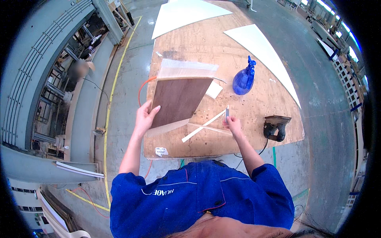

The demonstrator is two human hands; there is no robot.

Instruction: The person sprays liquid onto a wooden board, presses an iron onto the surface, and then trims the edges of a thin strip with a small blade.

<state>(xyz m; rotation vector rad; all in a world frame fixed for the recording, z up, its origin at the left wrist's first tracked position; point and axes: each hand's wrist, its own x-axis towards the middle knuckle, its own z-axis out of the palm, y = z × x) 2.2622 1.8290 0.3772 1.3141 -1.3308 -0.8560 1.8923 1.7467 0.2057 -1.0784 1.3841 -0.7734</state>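
Now, left hand [145, 116] clamped on the near left edge of the dark brown panel [179, 100], tilted up at centre of the workbench [254, 119], right hand [233, 123] at 3 o'clock from it pinching a small blade [227, 113] on a pale strip [203, 126]. Could slip and nick fingers, or drop the loosely propped panel. Counted: one panel, one blade, one blue spray bottle [243, 79] at 1 o'clock, one black power tool [276, 126], two white sheets [262, 43].
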